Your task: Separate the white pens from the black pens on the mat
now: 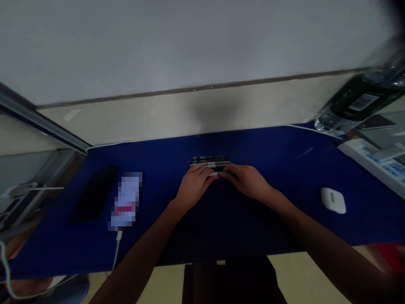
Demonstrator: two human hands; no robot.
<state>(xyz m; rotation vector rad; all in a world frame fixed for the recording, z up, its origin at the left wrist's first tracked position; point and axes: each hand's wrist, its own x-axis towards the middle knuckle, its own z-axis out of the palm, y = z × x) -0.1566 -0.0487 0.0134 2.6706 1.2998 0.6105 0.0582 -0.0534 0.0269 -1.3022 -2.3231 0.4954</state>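
Note:
Both my hands meet at the middle of a blue mat. My left hand and my right hand each pinch one end of a light-coloured pen lying crosswise between them. Just beyond the fingertips lies a small row of dark pens, side by side on the mat. Fingers of both hands are curled closed around the pen ends.
A dark phone and a lit phone on a white cable lie at the left of the mat. A white earbud case sits at the right. A plastic bottle and a power strip stand at the far right.

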